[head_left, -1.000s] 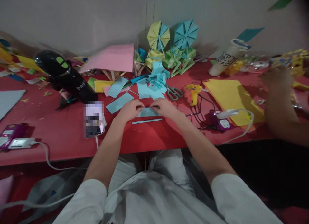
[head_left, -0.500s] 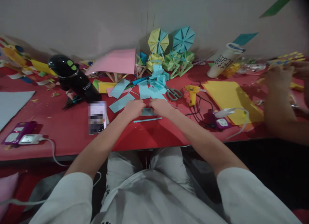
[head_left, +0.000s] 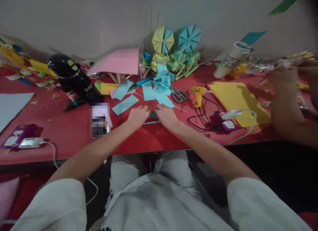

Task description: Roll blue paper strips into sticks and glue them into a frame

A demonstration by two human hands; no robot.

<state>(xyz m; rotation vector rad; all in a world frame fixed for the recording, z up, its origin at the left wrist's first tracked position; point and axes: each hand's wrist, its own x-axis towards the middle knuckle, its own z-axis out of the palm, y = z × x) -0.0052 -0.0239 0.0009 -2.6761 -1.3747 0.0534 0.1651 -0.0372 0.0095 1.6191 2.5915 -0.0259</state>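
Note:
My left hand (head_left: 139,116) and my right hand (head_left: 167,115) are side by side near the table's front edge, fingers bent and closed. Between them shows a small, shaded blue-grey piece of paper (head_left: 152,114), its two ends covered by my fingers. Just in front of it lies a narrow light blue paper strip (head_left: 151,122), partly hidden by my hands. Beyond my fingers are loose light blue paper pieces (head_left: 125,104) and a heap of folded blue paper (head_left: 162,78). Grey-handled scissors (head_left: 180,95) rest right of that heap.
A yellow glue gun (head_left: 198,95) with a black cord and yellow sheets (head_left: 233,98) are to the right. At left stand a phone (head_left: 100,120) and a leaning black bottle (head_left: 79,82). Paper models (head_left: 162,42) line the wall. Another person's arm (head_left: 284,101) reaches in at far right.
Both hands have shifted slightly toward me and now cover the ends of the narrow blue strip. More of the blue paper behind them shows.

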